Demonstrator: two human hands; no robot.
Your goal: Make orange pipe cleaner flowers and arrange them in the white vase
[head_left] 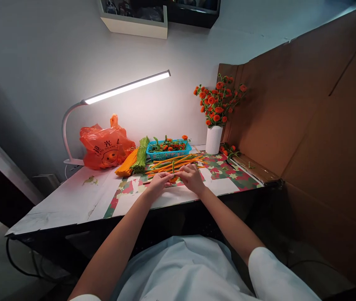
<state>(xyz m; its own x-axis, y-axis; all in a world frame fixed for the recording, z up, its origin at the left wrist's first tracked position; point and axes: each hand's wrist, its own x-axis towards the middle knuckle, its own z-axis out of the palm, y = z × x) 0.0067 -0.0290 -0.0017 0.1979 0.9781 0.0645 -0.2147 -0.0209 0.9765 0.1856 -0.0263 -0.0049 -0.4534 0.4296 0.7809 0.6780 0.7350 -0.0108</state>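
1. Holds between the fingertips of the left hand (160, 182), pinched nearly together, a small orange flower (173, 179) with upright green stem (173, 167).
2. Pinches the same flower with the curled fingers of the right hand (191, 178); cannot tell the exact contact.
3. Holds this piece above the table (77, 196), in front of loose orange chenille stems (179, 160).
4. Has behind these a blue basket (169, 156) and, farther right, a ribbed white vase (213, 141).

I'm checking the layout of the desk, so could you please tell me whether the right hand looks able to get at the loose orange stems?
Probably yes: the orange stems lie just beyond the right hand with nothing seen blocking them, though it looks busy with a small green-and-orange piece.
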